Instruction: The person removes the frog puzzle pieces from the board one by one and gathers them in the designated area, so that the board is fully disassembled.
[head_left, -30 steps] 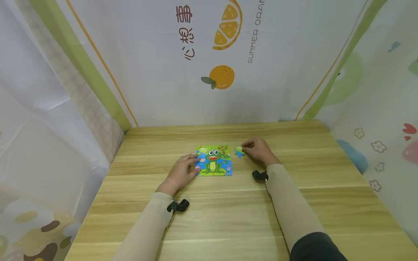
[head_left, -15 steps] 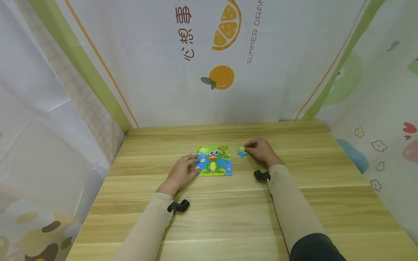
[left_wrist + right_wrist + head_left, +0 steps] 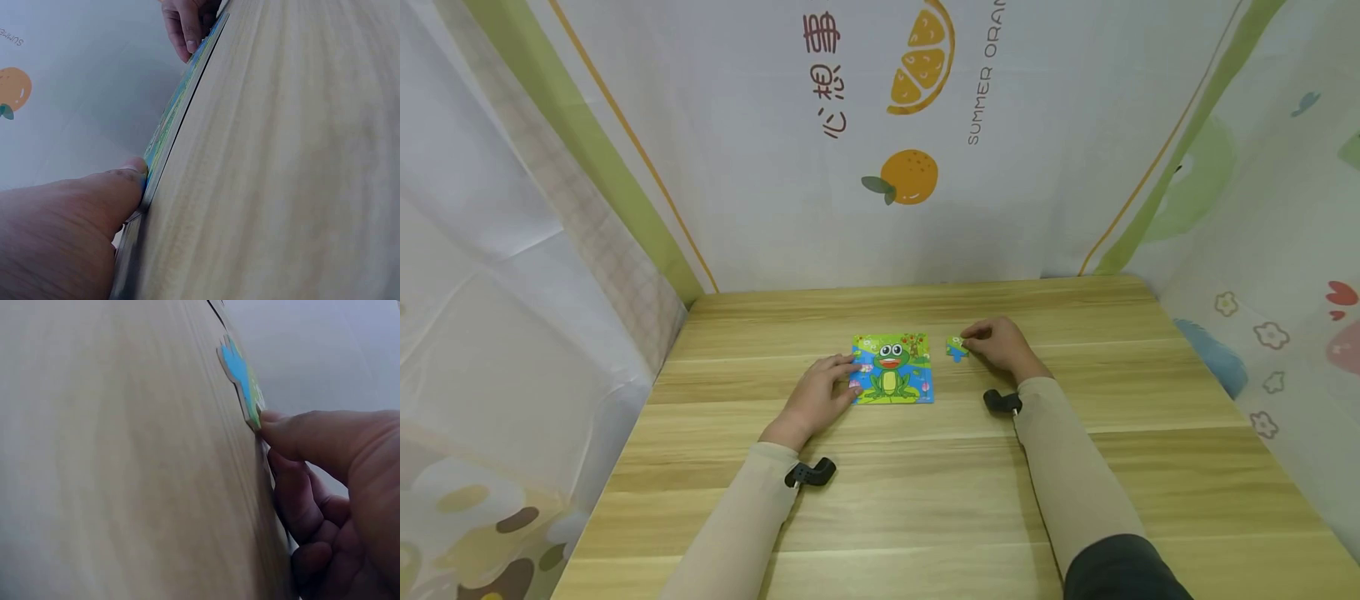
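Frog puzzle [image 3: 892, 372] on bench [image 3: 887, 500]: looks nearly assembled, one loose piece [image 3: 956, 349] apparently remaining. Your right hand [image 3: 997, 343] pinches it, near the puzzle's right; your left hand [image 3: 812, 402], fingers spread, touches the left edge.

Spreading soft, even, fairly bright light across the tabletop [image 3: 895, 500] in the head view, leaving a pale sheen toward the lower middle and thin shadows along the sleeves [image 3: 1075, 467]. Stretching the side curtains [image 3: 497, 250] toward the frame edges. Running dimmer and greyer in both wrist views, blurring the tabletop up close, softening the left hand [image 3: 69, 231], and darkening beneath the right hand [image 3: 344, 481].
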Available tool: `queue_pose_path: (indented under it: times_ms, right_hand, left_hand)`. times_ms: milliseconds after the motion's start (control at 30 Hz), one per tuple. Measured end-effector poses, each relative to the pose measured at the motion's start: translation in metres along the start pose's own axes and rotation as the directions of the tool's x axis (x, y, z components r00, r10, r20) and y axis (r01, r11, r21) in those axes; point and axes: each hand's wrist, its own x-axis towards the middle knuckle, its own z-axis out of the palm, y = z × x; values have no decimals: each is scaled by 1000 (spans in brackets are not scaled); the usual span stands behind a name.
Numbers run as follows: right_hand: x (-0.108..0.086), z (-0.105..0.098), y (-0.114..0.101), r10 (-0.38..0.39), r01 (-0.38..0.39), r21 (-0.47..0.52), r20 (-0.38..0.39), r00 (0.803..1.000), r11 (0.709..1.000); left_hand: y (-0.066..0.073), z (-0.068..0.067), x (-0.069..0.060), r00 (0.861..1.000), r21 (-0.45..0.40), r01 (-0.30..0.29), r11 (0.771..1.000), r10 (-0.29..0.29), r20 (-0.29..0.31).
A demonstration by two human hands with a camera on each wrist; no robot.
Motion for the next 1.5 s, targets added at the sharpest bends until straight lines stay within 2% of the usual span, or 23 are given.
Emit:
queue_pose_path:
  times_ms: [700, 867, 1167, 1333, 1500]
  right_hand:
    - [-2, 0, -2, 1, -2, 32, 9, 1000, 999]
    - [-4, 0, -2, 2, -3, 60, 17, 1000, 998]
    - [-4, -3, 0, 3, -5, 77, 20, 1000, 997]
    - [-8, -3, 0, 3, -6, 118, 27, 1000, 993]
    - [-9, -3, -1, -2, 4, 138, -13, 1000, 990]
  left_hand:
    - [-1, 0, -1, 1000, 19, -5, 1000, 5, 2]
    - [-1, 0, -1, 1000, 25, 7, 1000, -7, 9]
    - [-2, 0, 0, 1000, 16, -7, 1000, 7, -3]
    - [0, 0, 0, 1000, 12, -11, 1000, 11, -7]
    - [0, 0, 0, 1000, 21, -12, 1000, 12, -1]
